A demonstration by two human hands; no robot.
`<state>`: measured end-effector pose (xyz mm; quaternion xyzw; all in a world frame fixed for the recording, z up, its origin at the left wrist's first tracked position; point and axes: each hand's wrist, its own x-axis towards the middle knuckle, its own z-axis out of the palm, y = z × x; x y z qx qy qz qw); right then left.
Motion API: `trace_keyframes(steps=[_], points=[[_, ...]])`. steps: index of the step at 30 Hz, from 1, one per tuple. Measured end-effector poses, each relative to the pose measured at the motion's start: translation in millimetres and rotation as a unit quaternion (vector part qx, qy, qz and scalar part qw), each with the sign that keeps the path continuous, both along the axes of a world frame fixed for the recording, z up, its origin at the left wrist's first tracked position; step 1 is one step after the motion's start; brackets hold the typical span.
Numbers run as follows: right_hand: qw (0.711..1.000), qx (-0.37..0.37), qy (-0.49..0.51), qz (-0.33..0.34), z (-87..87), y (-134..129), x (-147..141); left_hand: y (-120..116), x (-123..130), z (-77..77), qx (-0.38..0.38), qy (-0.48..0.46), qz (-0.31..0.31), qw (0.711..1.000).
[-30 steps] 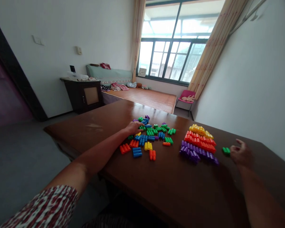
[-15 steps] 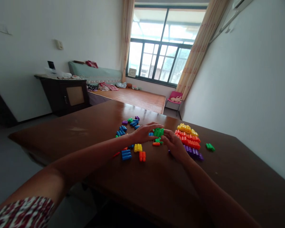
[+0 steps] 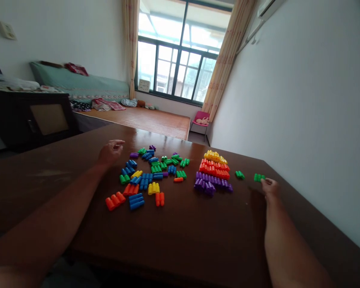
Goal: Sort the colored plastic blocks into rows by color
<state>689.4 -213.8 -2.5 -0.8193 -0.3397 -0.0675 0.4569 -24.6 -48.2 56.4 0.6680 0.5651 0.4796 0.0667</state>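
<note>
My right hand (image 3: pixel 270 187) pinches a green toy block (image 3: pixel 259 177) made of joined tubes, at the right of the table. A smaller green block (image 3: pixel 240 175) lies just left of it. Above the table's left part is my left hand (image 3: pixel 110 153), its fingers loosely bent and apart, with nothing visible in them. Close to that hand spreads a mixed group of blocks, among them a blue block (image 3: pixel 136 201), a yellow block (image 3: pixel 153 188), an orange block (image 3: pixel 115 201) and several green blocks (image 3: pixel 156 169).
Right of centre, blocks lie in rows by colour: yellow (image 3: pixel 215 157), orange-red (image 3: pixel 214 168) and purple (image 3: pixel 213 183). The brown table (image 3: pixel 192 236) has a shiny top. Beyond it stand a low bed (image 3: pixel 150 120), a pink chair (image 3: pixel 201 117) and a dark cabinet (image 3: pixel 27 116).
My hands have parted from the middle. The right hand has carried the green block to the right side; the left has moved away left. The view has turned right.
</note>
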Motion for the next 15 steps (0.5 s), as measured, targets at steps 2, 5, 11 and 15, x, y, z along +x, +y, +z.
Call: trace_keyframes(steps=[2, 5, 11, 15], points=[[0.998, -0.015, 0.038, -0.04, -13.2, -4.4, 15.4, 5.9, -8.2, -15.5, -0.014, 0.012, 0.005, 1.0], [0.998, -0.044, 0.023, -0.038, -11.2, -3.3, 13.1, 9.9, -5.4, -26.5, -0.031, 0.039, -0.005, 0.999], [0.973, -0.124, 0.127, 0.144, 12.2, -11.0, -9.4, 15.5, -1.1, -30.0, -0.039, 0.086, -0.028, 0.995], [0.97, -0.181, 0.041, 0.16, 18.6, -11.0, -31.7, 13.9, -1.5, -29.4, -0.048, 0.094, -0.023, 0.994]])
